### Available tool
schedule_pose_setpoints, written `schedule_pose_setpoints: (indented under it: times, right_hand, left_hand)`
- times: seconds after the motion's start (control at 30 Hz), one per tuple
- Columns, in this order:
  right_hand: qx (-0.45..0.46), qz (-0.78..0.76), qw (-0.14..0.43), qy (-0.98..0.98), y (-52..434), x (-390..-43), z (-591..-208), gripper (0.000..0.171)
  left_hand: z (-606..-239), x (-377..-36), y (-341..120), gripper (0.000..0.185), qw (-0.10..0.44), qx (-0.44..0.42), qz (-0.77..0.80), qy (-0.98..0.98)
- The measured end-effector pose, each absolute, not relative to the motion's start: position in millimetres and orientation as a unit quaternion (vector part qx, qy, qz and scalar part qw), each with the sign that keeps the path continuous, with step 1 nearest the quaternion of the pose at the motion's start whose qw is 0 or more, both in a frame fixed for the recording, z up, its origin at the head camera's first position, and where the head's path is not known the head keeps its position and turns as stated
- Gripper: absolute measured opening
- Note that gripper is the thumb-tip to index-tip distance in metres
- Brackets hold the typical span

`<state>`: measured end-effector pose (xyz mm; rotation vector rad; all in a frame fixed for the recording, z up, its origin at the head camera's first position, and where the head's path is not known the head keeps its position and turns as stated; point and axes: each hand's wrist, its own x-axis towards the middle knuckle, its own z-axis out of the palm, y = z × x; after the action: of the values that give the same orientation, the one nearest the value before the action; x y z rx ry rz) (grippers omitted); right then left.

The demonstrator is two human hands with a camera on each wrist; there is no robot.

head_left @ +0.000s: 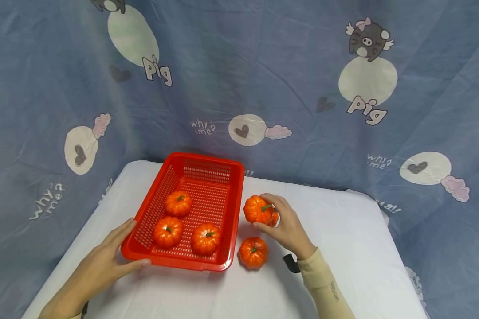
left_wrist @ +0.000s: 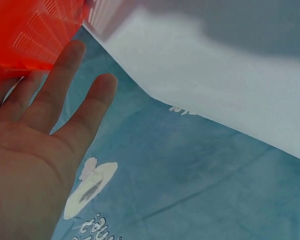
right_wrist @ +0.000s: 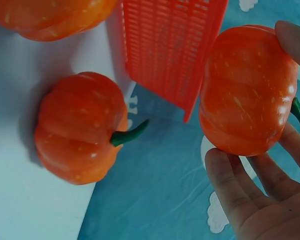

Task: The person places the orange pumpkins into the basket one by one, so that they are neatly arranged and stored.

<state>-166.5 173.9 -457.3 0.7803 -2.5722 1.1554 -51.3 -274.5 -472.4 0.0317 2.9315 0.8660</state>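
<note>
The right wrist view shows the right hand (right_wrist: 270, 200) pinching a pumpkin (right_wrist: 247, 90) between thumb and fingers, a third loose pumpkin (right_wrist: 50, 17) at its top edge. From the head view, the left hand (head_left: 100, 266) lies flat, fingers straight, against the red basket's (head_left: 183, 263) near-left corner. Three pumpkins (head_left: 178, 203) sit inside; another (head_left: 253, 252) lies beside its near-right corner on the white table (head_left: 343, 248), before a blue pig-print cloth (head_left: 303, 79).
</note>
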Motion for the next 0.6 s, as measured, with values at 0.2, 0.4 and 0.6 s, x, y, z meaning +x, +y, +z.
schedule_pose_setpoints:
  times: [0.2,0.4,0.6]
  right_hand:
    - [0.265,0.404,0.087,-0.871,163.8,-169.9,-452.9,0.074]
    - [0.281,0.408,0.079,-0.865,148.7,-174.0,-449.4,0.075]
    - [0.3,0.397,0.076,-0.864,138.4,-179.1,-444.6,0.075]
  left_hand:
    - [-472.2,-51.0,-275.4,0.119,0.037,0.014,0.286,0.957]
    - [-470.5,-50.1,-274.7,0.121,0.044,0.007,0.283,0.958]
    - [-469.7,-50.4,-274.0,0.12,0.046,0.008,0.279,0.959]
